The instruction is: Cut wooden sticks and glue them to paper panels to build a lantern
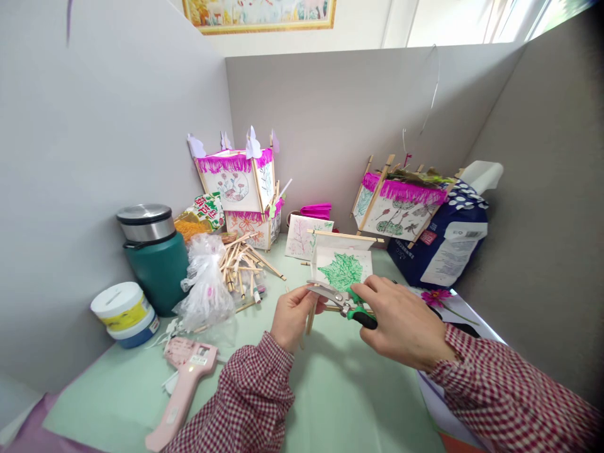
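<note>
In the middle of the table, my left hand (293, 316) pinches the lower left corner of a small paper lantern frame (346, 237) made of wooden sticks. Its front panel carries a green leaf print (340, 270). My right hand (401, 321) is closed round the green and black handles of a pair of scissors (346, 301). The scissor blades point left and lie at the lantern's corner, close to my left fingertips. Whether the blades touch a stick or paper there, I cannot tell.
Finished lanterns with pink fringe (236, 182) stand at the back left; another lantern (396, 211) leans against a blue tissue pack (441, 242) on the right. Leftward are wooden sticks (245, 261), a plastic bag (205, 283), a green flask (158, 270), a tub (125, 311) and a pink glue gun (184, 384).
</note>
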A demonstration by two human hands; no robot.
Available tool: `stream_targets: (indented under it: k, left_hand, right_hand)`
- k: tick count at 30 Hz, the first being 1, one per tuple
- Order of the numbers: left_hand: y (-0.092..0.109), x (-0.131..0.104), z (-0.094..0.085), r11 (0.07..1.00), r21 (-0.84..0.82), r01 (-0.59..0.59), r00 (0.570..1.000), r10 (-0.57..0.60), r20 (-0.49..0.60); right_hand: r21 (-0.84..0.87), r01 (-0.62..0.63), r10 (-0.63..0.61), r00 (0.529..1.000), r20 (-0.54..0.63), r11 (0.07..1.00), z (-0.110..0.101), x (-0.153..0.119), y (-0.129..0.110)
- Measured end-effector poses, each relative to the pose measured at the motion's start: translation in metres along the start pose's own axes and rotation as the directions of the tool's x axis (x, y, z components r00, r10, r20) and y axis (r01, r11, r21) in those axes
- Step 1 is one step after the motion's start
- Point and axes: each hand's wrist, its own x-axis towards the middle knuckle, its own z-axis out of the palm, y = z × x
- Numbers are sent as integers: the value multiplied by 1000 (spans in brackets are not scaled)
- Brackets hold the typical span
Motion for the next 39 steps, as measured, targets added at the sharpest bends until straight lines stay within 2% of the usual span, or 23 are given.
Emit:
stream_targets:
  k: [19,28,39]
  left_hand:
    - [-4,2,-3,999,20,-28,999,27,27]
    - [-10,3,-5,998,40,-49,999,48,25]
    - [-7,4,-5,991,94,-95,993,88,80]
  right_hand:
    - [-7,23,-23,1000,12,1000,-1,2,2]
    - [35,83,-83,997,0,996,3,8,1]
    - [-16,85,-85,996,-4,996,5,7,3]
